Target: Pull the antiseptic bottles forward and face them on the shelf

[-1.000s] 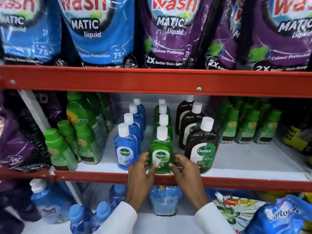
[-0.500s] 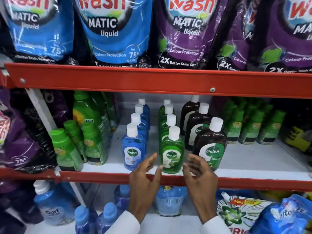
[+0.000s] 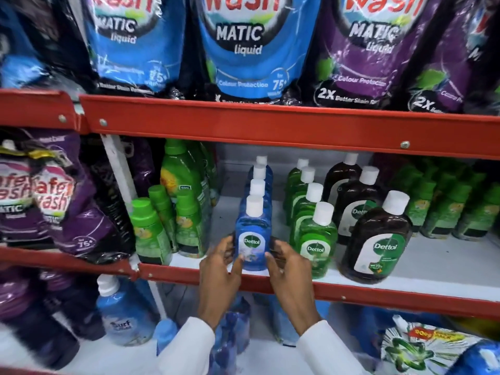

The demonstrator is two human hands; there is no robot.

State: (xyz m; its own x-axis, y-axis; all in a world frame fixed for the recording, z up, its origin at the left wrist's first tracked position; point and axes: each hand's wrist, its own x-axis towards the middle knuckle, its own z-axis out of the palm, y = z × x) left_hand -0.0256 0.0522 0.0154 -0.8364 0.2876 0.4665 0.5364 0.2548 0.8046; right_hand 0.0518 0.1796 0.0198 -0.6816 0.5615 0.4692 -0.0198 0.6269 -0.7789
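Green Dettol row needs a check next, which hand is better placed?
Right, probably. The right hand sits between the front blue Dettol bottle and the front green Dettol bottle, right beside the green one. The left hand is on the blue bottle's far side and would have to cross it.

Front blue bottle (image 3: 252, 236) is standing upright at the shelf lip (image 3: 351, 292), white cap on, Dettol label facing out; 3 more blue ones are queuing straight behind it. Green row (image 3: 311, 212) is sitting just right of blue, 4 deep, front label facing out. Brown row (image 3: 370, 220), 3 larger bottles, is standing right of green, front one nearest the lip.
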